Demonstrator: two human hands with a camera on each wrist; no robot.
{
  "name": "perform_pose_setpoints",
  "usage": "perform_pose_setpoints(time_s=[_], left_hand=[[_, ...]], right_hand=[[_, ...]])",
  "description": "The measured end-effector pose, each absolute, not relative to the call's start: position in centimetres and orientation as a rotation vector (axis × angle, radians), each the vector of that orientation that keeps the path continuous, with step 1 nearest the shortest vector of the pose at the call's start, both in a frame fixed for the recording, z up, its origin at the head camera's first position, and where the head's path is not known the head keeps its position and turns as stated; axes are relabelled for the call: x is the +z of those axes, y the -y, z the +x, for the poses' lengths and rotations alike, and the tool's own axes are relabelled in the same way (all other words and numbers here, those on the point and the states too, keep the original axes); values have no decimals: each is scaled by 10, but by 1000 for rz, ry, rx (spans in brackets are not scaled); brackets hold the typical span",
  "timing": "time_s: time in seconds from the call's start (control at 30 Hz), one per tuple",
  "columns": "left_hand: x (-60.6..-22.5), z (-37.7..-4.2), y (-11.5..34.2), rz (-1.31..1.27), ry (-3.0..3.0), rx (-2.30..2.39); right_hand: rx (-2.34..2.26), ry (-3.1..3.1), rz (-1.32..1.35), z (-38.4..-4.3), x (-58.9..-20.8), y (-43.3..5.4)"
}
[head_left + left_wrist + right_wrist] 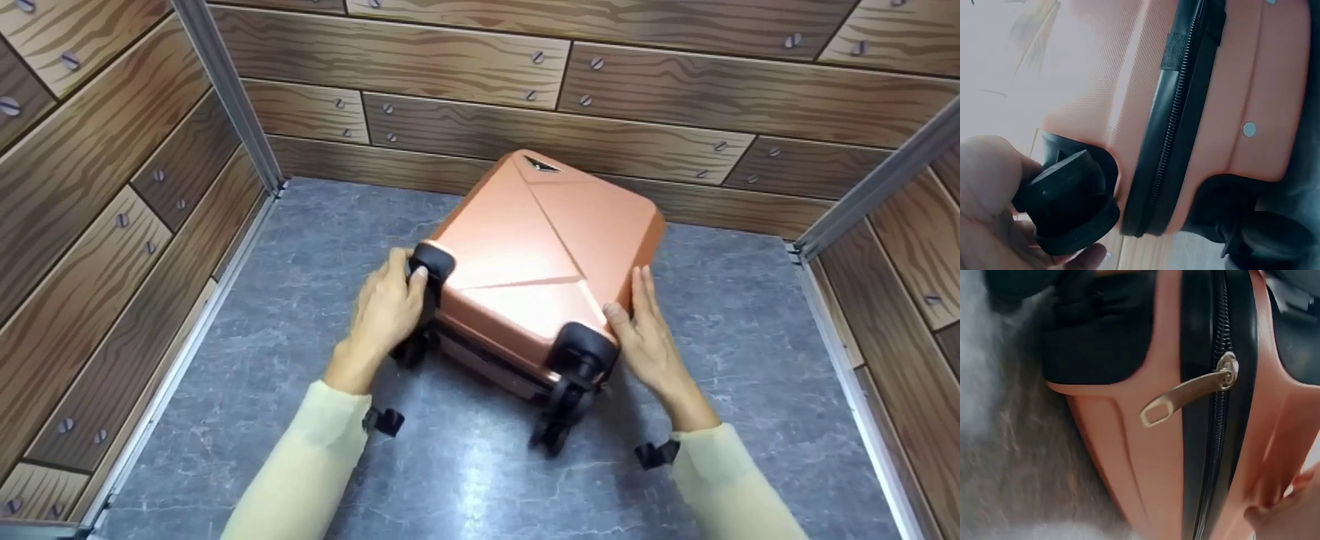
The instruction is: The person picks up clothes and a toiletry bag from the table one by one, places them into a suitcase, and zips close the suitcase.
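Note:
A copper-pink hard-shell suitcase (pixel 517 232) lies flat on the floor, its wheeled end toward me and turned a little. My left hand (pixel 386 304) grips the wheel at its left corner. In the left wrist view, thumb and fingers curl round that black wheel (pixel 1069 202). Along the right side near the other corner, my right hand (pixel 649 341) presses with straight fingers, the thumb on the top edge. A black double wheel (pixel 562 412) sticks out at the near corner. The right wrist view shows a metal zipper pull (pixel 1185 396) on the black zipper band.
Grey marbled flooring (pixel 262 360) surrounds the suitcase. Walls with a wood-plank print (pixel 450 60) stand at the back, left and right, with metal posts (pixel 232 90) at the corners. The suitcase's far end is close to the back wall.

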State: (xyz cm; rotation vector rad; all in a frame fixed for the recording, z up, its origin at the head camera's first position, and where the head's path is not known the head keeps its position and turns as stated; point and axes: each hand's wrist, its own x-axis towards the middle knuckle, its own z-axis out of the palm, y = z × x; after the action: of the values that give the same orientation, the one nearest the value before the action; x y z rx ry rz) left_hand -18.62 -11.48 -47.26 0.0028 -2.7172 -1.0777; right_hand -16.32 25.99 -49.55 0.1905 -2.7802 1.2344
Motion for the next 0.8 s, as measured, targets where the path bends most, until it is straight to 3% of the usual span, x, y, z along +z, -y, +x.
perform_pose_setpoints(time_s=[0.27, 0.5, 0.8], left_hand=[[-467, -160, 106, -61, 2773, -971], [-463, -182, 109, 22, 2808, -1145], [-464, -188, 98, -310, 2856, -1358]], right_hand=[[1317, 2833, 155, -177, -481, -276], [1317, 2860, -42, -150, -466, -254], [1368, 2818, 7, -150, -474, -259]])
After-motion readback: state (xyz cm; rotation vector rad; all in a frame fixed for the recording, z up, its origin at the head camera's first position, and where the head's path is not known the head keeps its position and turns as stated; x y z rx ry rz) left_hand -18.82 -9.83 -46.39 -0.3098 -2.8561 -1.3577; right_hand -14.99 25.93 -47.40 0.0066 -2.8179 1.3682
